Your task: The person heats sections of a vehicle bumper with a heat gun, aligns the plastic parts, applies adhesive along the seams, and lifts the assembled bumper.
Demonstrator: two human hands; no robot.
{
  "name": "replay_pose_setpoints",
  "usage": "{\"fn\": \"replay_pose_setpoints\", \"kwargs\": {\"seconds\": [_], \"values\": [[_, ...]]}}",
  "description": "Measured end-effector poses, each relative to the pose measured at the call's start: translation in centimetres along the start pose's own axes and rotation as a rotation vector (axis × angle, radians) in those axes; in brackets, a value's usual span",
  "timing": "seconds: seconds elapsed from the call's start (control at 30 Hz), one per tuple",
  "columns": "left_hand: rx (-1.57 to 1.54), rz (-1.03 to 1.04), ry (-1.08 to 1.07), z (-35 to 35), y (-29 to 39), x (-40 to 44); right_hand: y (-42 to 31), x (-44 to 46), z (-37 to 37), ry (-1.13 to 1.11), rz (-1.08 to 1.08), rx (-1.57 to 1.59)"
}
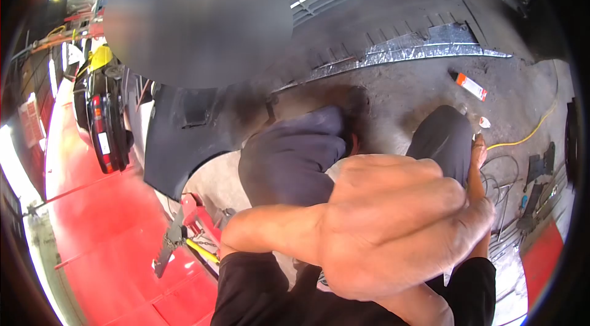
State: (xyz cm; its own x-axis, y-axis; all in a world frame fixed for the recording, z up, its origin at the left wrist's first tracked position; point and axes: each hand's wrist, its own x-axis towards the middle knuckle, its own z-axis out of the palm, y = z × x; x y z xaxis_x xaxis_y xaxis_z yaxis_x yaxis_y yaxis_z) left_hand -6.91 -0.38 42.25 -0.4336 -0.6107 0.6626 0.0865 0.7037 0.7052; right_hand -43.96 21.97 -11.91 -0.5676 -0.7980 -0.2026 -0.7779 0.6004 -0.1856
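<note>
My left hand [393, 227] fills the middle of the view, close to the camera, its back towards me and its fingers curled closed. The palm is hidden, so what it holds, if anything, does not show. Farther down, beside a dark-trousered knee [444, 135], is my right hand [479, 151], small, with curled fingers. Its grip is too small to make out. Just above it on the floor lies a small white-and-red piece [484, 122]. A yellow hose [528, 136] runs off to the right from near that hand.
An orange-and-white box [472, 87] lies on the concrete. A dark car fender panel [184, 135] stands left, near a red jack-like tool [200, 218] and a red panel [123, 246]. A tail light assembly [101, 132] is beyond. Dark brackets [541, 166] lie right. A blurred patch hides the upper left.
</note>
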Motion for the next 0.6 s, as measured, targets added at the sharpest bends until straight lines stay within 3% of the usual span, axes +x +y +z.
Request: {"fn": "replay_pose_setpoints", "kwargs": {"seconds": [0.17, 0.27, 0.33, 0.4, 0.43, 0.5, 0.6], "values": [[0.074, -0.01, 0.097, 0.4, 0.4, -0.4, -1.8, -0.4, -2.9, -0.042, 0.056, 0.058], [0.271, -0.26, -0.167, -0.5, 0.8, -0.4, -1.6, -1.2, -2.5, 0.039, 0.071, -0.053], [0.355, -0.399, -0.403, -1.0, -0.5, -0.6, 1.4, -0.4, 0.6, -0.215, 0.157, -0.238], [0.436, -0.492, -0.579, -1.9, -0.9, -0.5, -1.7, -1.9, -3.0, 0.06, 0.226, 0.08], [0.501, -0.506, -0.647, -2.7, -0.8, -0.3, -3.1, -1.7, -5.0, 0.007, 0.252, 0.099], [0.574, -0.547, -0.648, -4.7, -0.4, -0.8, -4.5, -1.4, -7.2, 0.055, 0.247, 0.062], [0.691, -0.777, -0.531, -7.9, -0.3, -2.0, -3.9, -0.6, -7.7, -0.028, 0.301, 0.029]]}}
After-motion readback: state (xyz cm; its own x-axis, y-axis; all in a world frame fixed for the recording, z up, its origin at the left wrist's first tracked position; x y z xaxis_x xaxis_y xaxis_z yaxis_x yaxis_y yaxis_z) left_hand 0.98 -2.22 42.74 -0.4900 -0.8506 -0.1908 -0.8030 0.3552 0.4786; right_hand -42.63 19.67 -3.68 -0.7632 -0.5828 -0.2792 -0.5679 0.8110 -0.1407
